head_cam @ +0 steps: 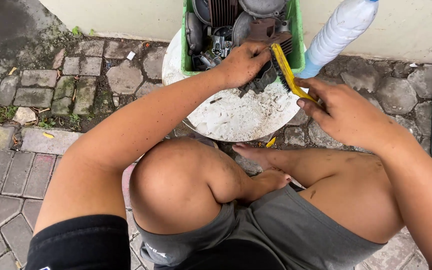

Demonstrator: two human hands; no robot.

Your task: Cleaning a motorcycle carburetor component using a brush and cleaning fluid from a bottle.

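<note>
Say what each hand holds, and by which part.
Left hand grips a dark engine part from above, over the white round board. Right hand holds a yellow brush by its handle end.

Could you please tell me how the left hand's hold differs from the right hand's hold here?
The left hand clamps over a dark metal engine part, knuckles up; the right hand pinches the yellow brush by its handle. The left sits by the green bin; the right is out beyond the round white board. Both grips are closed.
</note>
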